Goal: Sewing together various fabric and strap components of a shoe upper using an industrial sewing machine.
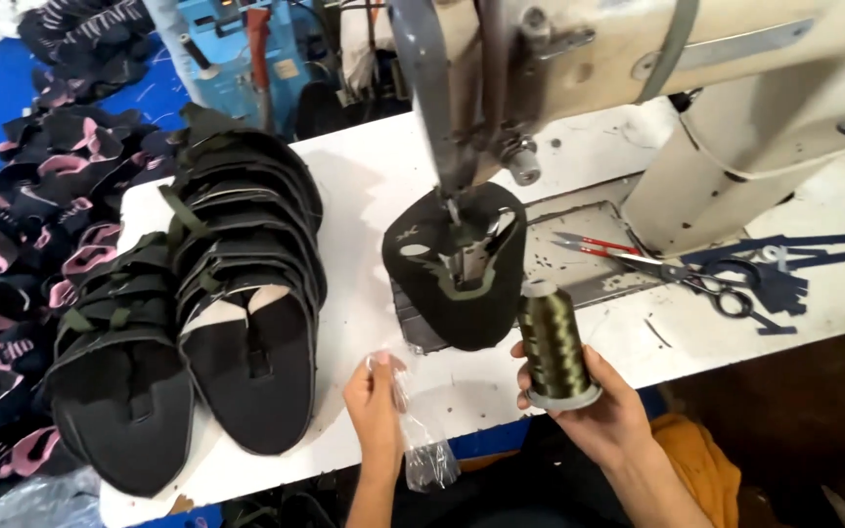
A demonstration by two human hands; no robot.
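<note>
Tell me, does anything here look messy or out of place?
Mostly tidy. Dark blue scraps lie scattered around the scissors on the white table, and the table top is scuffed and marked near the sewing machine.

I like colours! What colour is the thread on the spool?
Dark olive green, on the thread spool in the right hand; head view.

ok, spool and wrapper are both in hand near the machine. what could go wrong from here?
1. The olive-green thread spool sits upright in the right hand past the white table's front edge; a slip would likely drop it to the floor.
2. The clear plastic wrapper dangling from the left hand could drift toward the dark shoe upper under the needle.
3. The red-handled scissors lie open close by.
</note>
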